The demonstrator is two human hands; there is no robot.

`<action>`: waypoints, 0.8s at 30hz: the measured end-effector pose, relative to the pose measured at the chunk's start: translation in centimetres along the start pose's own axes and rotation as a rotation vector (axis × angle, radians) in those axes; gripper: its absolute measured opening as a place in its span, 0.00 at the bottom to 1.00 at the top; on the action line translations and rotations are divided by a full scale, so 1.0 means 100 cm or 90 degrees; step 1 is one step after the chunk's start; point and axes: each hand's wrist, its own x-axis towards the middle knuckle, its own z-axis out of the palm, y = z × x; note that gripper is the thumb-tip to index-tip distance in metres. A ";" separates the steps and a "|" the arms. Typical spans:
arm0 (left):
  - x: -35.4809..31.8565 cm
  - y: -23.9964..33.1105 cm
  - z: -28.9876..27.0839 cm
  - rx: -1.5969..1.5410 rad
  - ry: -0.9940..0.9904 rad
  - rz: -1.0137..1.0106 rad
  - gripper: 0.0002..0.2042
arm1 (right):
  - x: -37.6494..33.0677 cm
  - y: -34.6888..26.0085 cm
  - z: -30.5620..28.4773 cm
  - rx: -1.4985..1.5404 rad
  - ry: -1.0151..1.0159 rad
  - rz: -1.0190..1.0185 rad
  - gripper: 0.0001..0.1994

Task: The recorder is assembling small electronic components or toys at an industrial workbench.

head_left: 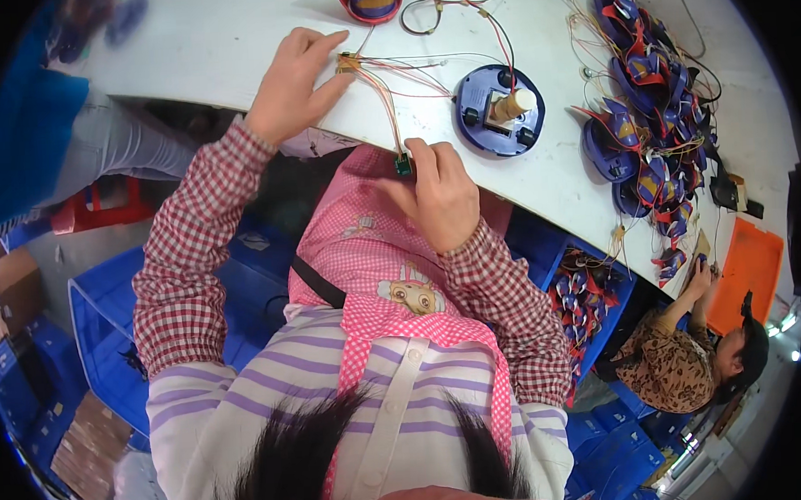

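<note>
My left hand (293, 92) rests on the near edge of the white table with thumb and forefinger spread. Between those fingertips lies a small yellowish circuit board (348, 63) with thin wires fanning out. My right hand (441, 193) is just off the table edge, its fingers closed at a small green circuit board (403, 164). Red and pale wires (389, 103) link the two boards. Beyond them sits a red and purple shell (372, 1), one wire leading to it. To the right, a purple round base (500, 112) has a tan cylinder standing upright on it.
Several red and purple assemblies (645, 119) with loose wires crowd the table's right side. A looped dark cable (443, 2) lies at the far side. An orange tray (748, 266) and a co-worker (682, 354) are at right. Blue bins (108, 307) stand below.
</note>
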 end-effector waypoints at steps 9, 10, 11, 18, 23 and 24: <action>-0.071 0.100 0.013 -0.681 -0.151 -0.473 0.08 | -0.003 -0.007 0.002 0.082 0.079 -0.002 0.19; -0.070 0.101 0.016 -0.751 -0.139 -0.505 0.08 | -0.002 -0.009 0.001 0.109 0.084 -0.012 0.18; -0.069 0.101 0.020 -0.821 -0.127 -0.536 0.07 | -0.001 -0.011 0.001 0.136 0.090 -0.021 0.18; -0.062 0.097 0.020 -0.998 -0.117 -0.596 0.07 | -0.015 -0.005 -0.003 0.564 0.147 0.205 0.14; -0.064 0.096 0.022 -0.904 -0.127 -0.550 0.07 | -0.014 0.005 -0.009 0.506 -0.044 0.222 0.13; -0.064 0.096 0.022 -0.903 -0.128 -0.550 0.07 | -0.013 0.005 -0.008 0.507 -0.042 0.221 0.13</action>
